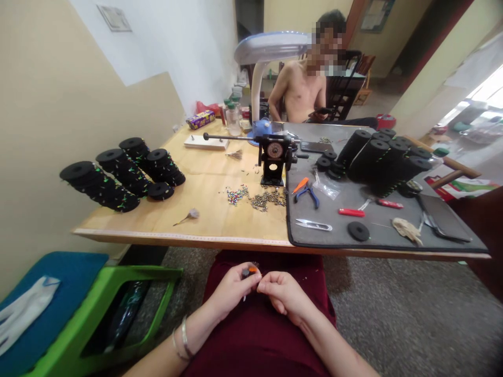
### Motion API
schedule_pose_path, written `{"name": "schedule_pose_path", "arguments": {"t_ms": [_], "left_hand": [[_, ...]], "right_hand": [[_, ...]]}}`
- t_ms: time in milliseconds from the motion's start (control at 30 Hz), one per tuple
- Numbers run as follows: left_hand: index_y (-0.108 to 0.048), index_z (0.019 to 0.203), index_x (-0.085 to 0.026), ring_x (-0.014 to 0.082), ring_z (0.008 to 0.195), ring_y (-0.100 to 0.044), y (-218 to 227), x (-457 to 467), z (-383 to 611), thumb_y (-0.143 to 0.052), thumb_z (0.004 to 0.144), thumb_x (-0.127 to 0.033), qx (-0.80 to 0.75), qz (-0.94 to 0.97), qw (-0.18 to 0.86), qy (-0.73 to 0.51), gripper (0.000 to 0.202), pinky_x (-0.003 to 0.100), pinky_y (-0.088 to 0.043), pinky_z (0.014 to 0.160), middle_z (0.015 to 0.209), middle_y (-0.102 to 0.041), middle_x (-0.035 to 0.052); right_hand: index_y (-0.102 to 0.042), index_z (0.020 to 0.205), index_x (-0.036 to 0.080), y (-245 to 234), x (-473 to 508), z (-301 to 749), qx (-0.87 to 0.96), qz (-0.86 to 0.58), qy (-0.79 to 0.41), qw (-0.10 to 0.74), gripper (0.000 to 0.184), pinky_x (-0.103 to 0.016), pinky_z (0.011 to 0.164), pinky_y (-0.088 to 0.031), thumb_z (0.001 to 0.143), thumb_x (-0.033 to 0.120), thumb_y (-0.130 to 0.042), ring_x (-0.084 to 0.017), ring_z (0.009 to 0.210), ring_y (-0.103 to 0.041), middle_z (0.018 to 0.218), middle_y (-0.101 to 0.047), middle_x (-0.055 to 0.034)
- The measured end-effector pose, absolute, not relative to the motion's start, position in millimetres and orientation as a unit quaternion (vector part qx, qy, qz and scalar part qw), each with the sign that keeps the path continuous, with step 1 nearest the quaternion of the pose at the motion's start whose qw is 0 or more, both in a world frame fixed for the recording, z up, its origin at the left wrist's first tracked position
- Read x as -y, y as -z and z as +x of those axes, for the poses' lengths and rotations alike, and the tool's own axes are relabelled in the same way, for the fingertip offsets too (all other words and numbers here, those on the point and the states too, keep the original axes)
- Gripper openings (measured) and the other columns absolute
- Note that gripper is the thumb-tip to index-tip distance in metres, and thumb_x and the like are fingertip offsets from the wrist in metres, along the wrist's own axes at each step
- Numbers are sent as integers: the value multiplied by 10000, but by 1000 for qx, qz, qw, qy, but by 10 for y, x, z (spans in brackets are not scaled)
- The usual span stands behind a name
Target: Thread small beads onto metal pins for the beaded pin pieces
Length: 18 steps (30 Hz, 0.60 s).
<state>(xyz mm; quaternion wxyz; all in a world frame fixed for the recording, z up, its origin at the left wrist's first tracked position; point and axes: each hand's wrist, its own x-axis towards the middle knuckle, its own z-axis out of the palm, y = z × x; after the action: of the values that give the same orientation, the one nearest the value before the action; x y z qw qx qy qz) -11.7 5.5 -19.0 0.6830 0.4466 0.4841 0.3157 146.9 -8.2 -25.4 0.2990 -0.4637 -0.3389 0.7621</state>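
**Small piece pinched over your lap**

Your left hand (231,287) pinches a small black-and-orange piece (250,270) at its fingertips, low over your maroon lap (255,335). Your right hand (283,294) is curled tight and touches the left; whether it grips the piece too, I cannot tell. Just beyond both hands runs the wooden table (204,220). Beyond your right hand, thread snips (313,225) and a black disc (358,231) lie on the grey mat (338,238). A green stool (129,275) sits off to the left hand's outer side.

Across our desk (204,183) we see black spool stacks (118,178), a winding machine (274,157), thread snips (313,225) on a grey mat (341,240), a lamp (271,47); a person (302,91) sits opposite.
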Motion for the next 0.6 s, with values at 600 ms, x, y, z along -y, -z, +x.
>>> {"name": "schedule_pose_path", "arguments": {"t_ms": [600], "left_hand": [[-558, 755, -143, 58, 466, -360, 176, -115, -184, -630, 755, -348, -456, 486, 694, -272, 218, 190, -264, 442, 572, -462, -55]], "right_hand": [[-604, 632, 139, 229, 68, 1481, 348, -459, -772, 268, 222, -188, 304, -87, 675, 336, -698, -17, 226, -229, 260, -390, 120]]}}
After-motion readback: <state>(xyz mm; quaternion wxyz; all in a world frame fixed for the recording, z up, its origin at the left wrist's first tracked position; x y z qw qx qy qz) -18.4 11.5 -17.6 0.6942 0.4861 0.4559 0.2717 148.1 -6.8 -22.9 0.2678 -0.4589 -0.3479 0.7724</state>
